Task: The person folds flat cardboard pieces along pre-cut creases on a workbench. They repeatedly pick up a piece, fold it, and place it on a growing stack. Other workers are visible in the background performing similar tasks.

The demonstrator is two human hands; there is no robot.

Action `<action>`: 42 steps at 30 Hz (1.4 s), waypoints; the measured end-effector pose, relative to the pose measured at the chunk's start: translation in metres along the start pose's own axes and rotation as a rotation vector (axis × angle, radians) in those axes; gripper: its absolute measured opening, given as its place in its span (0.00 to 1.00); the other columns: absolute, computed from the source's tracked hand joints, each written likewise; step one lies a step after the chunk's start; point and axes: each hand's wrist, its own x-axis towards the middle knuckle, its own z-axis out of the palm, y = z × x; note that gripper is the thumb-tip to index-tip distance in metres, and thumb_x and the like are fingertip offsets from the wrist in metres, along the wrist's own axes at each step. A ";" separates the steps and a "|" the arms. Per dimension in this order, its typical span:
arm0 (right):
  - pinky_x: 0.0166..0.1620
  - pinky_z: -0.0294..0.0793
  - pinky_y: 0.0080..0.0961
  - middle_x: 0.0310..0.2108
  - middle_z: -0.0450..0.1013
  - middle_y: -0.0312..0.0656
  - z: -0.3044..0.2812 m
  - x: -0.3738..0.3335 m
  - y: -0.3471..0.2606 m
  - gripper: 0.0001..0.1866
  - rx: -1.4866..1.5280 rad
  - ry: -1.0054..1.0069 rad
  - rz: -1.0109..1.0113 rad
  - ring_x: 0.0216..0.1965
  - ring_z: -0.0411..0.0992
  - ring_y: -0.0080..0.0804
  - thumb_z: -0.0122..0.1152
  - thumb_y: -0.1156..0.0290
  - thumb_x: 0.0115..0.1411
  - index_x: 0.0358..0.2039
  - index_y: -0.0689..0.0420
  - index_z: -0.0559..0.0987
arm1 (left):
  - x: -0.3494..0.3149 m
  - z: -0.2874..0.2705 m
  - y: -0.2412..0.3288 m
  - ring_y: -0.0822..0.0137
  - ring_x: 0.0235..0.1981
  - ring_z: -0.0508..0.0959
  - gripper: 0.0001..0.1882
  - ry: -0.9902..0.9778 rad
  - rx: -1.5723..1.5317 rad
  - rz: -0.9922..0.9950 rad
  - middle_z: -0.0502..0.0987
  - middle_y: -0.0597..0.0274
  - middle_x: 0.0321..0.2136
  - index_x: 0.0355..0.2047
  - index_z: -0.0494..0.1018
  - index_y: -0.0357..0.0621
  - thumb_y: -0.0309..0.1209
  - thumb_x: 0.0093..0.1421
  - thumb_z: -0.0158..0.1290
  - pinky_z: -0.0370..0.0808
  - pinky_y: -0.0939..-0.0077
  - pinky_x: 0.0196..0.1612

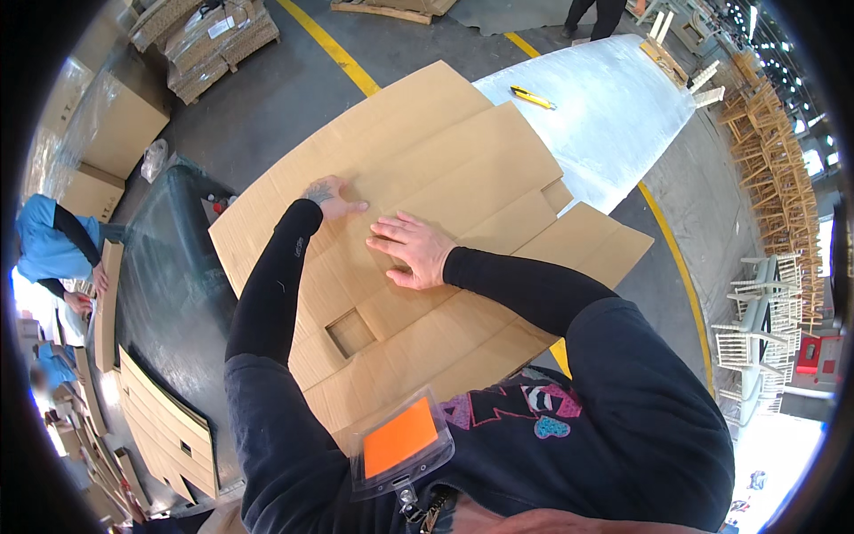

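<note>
A large, flattened cardboard box (436,133) with fold lines and a small rectangular cutout lies in front of me. My left hand (334,198) rests on its left part, thumb stretched to the right and the other fingers partly hidden from view. Palm down beside it, my right hand (414,249) presses on the middle of the cardboard with fingers spread. Neither hand grips anything that shows. Beyond the cardboard, a yellow utility knife (533,97) lies on a pale, shiny tabletop (605,116), out of reach of both hands.
To the left, a dark table (169,267) bears more flat cardboard (165,418), and a person in blue (58,236) handles a cardboard piece there. Wrapped stacks (205,44) stand at the far left. Wooden chair frames (774,169) are piled at right. An orange badge (400,438) hangs before my chest.
</note>
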 end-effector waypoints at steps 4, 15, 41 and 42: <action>0.69 0.53 0.48 0.63 0.64 0.49 0.003 0.003 -0.002 0.34 0.005 0.031 -0.037 0.66 0.59 0.46 0.62 0.56 0.54 0.60 0.56 0.70 | -0.021 0.010 0.018 0.51 0.49 0.79 0.36 0.193 0.091 -0.067 0.78 0.48 0.47 0.50 0.74 0.39 0.54 0.49 0.63 0.75 0.59 0.51; 0.69 0.51 0.49 0.62 0.64 0.53 0.004 -0.011 0.008 0.34 -0.028 0.011 -0.037 0.66 0.59 0.48 0.59 0.54 0.55 0.60 0.60 0.69 | -0.065 0.041 0.078 0.52 0.32 0.82 0.14 0.560 0.161 0.025 0.80 0.49 0.26 0.31 0.72 0.42 0.40 0.53 0.58 0.78 0.58 0.33; 0.66 0.60 0.44 0.59 0.69 0.54 -0.029 0.017 -0.026 0.28 0.280 -0.158 -0.258 0.63 0.64 0.48 0.61 0.64 0.58 0.58 0.61 0.72 | -0.153 0.027 -0.043 0.51 0.48 0.79 0.34 0.446 -0.042 -0.371 0.81 0.49 0.44 0.44 0.80 0.44 0.61 0.51 0.54 0.74 0.58 0.50; 0.66 0.61 0.43 0.58 0.70 0.54 -0.037 0.018 -0.024 0.27 0.367 -0.261 -0.213 0.63 0.66 0.46 0.61 0.66 0.59 0.59 0.61 0.72 | -0.162 0.033 -0.054 0.53 0.47 0.80 0.34 0.489 -0.107 -0.459 0.81 0.51 0.43 0.44 0.81 0.45 0.61 0.51 0.54 0.75 0.59 0.48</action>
